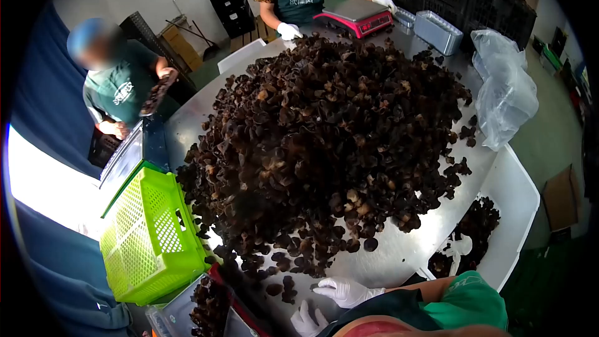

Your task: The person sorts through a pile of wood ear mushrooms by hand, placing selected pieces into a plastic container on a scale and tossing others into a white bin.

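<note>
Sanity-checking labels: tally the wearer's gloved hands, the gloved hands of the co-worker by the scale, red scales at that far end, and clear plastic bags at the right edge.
Wearer's left hand and right hand, gloved: 2
Co-worker's gloved hands: 2
Red scale, far end: 1
Clear plastic bag: 1
Total: 6
</note>
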The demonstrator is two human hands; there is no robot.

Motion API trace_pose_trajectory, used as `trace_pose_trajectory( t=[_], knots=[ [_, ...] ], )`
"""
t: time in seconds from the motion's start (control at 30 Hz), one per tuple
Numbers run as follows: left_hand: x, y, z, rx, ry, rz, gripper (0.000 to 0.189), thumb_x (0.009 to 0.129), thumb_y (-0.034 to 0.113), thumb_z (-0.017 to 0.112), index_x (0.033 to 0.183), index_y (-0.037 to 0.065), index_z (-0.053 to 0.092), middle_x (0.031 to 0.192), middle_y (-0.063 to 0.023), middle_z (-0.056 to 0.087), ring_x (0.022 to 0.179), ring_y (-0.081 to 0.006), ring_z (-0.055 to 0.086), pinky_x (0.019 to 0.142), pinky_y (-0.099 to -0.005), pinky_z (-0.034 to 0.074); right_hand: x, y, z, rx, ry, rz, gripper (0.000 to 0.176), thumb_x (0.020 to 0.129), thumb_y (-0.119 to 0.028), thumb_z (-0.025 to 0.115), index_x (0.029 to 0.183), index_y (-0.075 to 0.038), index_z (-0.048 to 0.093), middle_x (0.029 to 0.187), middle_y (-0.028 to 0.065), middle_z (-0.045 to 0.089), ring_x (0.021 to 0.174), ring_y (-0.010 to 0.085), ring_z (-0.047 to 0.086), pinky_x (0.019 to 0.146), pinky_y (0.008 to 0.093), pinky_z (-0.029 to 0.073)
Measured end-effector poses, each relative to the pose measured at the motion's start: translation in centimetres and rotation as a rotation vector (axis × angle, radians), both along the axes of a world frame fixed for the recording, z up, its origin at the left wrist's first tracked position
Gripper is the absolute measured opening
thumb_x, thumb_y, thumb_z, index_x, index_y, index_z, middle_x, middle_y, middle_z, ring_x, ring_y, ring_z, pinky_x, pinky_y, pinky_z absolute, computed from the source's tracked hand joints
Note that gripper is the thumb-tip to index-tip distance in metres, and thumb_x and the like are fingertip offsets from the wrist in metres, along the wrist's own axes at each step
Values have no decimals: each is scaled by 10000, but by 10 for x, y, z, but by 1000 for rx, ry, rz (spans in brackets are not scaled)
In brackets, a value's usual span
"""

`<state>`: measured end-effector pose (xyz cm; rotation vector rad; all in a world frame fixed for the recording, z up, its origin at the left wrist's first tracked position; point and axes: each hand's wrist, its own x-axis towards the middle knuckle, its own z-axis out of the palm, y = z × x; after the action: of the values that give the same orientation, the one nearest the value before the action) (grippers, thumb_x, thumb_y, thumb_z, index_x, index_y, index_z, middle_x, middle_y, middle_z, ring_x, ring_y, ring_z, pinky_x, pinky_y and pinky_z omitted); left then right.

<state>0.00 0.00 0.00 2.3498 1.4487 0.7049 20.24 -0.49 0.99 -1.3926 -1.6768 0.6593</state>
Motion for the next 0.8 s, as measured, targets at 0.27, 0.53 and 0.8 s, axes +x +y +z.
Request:
trace_pose_trajectory(
  t=[0.27,0.53,0.8],
  knots=[
    [28,16,48,-91,88,29,502,890,138,684,1382,98,590,966,-225,631,850,-417,591,754,-502,499,1,6,-11,70,-9,10,476,786,9,606,1250,-69,679,1163,86,648,987,284,635,837,382,535],
    [-6,15,-37,105,-51,-33,538,832,82,685,1356,79,567,1012,-199,639,869,-394,589,785,-491,483,4,15,-7,138,-157,-82,444,779,-11,645,1208,-105,707,1058,29,655,893,234,633,751,358,529],
    [11,11,-7,62,-126,31,544,779,28,686,1311,75,587,993,-161,631,896,-367,589,799,-455,481,1,11,-9,151,-358,-138,368,838,-111,701,1202,-163,711,987,-21,629,875,203,583,766,342,471]
  ],
)
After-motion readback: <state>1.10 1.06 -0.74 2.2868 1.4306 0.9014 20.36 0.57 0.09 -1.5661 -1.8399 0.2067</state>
